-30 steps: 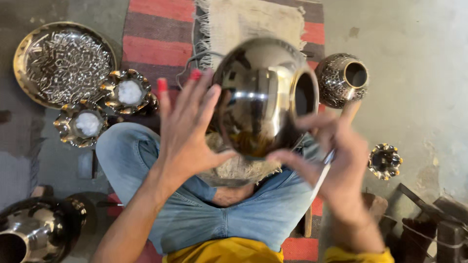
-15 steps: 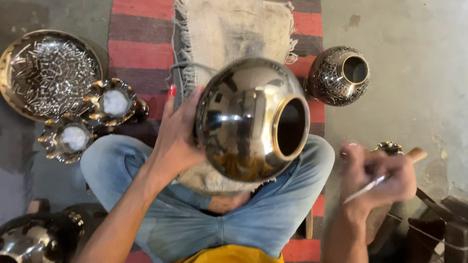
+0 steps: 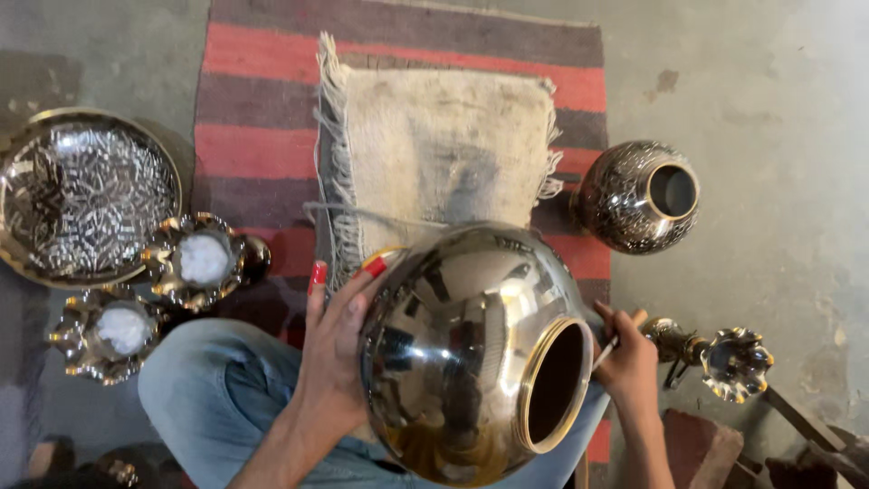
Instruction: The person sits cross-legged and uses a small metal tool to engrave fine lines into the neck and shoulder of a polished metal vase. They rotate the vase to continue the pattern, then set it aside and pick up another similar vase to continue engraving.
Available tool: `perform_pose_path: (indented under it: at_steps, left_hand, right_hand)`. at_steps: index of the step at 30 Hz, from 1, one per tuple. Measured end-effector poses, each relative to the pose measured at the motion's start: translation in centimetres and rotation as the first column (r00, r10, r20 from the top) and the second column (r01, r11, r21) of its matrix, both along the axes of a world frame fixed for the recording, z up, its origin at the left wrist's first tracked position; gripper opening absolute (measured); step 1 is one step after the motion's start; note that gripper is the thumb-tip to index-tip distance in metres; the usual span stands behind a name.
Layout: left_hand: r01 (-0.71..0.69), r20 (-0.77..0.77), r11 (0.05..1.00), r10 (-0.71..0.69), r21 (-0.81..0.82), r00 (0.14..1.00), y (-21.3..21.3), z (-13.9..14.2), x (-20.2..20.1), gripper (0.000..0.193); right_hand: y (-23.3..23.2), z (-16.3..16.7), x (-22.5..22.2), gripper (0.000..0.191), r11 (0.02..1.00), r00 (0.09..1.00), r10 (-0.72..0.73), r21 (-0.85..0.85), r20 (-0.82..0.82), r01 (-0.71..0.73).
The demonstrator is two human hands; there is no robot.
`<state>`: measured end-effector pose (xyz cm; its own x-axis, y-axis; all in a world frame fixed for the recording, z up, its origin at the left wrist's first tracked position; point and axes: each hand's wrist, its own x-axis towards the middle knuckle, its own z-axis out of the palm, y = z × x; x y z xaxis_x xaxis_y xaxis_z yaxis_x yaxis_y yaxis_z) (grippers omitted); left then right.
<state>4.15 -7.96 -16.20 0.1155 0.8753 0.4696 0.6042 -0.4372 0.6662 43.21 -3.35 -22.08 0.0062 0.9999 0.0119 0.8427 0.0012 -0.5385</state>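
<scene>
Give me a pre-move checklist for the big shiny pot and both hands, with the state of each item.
1. Left hand braces the large polished round metal pot: ok, palm flat on its side.
2. Pot rests on the lap: ok, over the blue jeans.
3. Pot mouth faces the right hand: ok, brass-rimmed opening turned that way.
4. Right hand grips the thin pale stick tool: ok, fingers closed on it.
5. Tool tip touches the pot: cannot tell, hidden at the rim.
6. Small engraved dark metal vase stands apart from the pot: ok.
</scene>
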Motion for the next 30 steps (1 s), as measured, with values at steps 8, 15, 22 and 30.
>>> perform_pose_path:
  at_steps: [8,15,22,30]
  left_hand:
    - [-0.049,-0.043,0.997,0.052,0.060,0.998,1.1,-0.8,0.6,0.134]
    - [-0.084,-0.017,0.980,0.088,0.179,0.996,2.7,-1.3,1.0,0.136]
    - [-0.096,-0.047,0.979,0.106,0.178,0.993,3.3,-1.4,1.3,0.139]
    - [-0.112,-0.051,0.978,0.123,0.178,0.991,3.6,-1.8,1.1,0.139]
  right_hand:
    - [-0.9,10.1,-2.1,0.053,0.978,0.955,-0.204,-0.090,-0.214,0.188]
    - [-2.8,16.2,-7.5,0.012,0.980,0.715,-0.091,0.066,-0.693,0.189]
    - [0.0,16.2,-12.6,0.011,0.988,0.613,0.073,0.142,-0.787,0.063]
    - [0.6,17.5,-14.5,0.013,0.991,0.545,0.115,0.130,-0.831,-0.012]
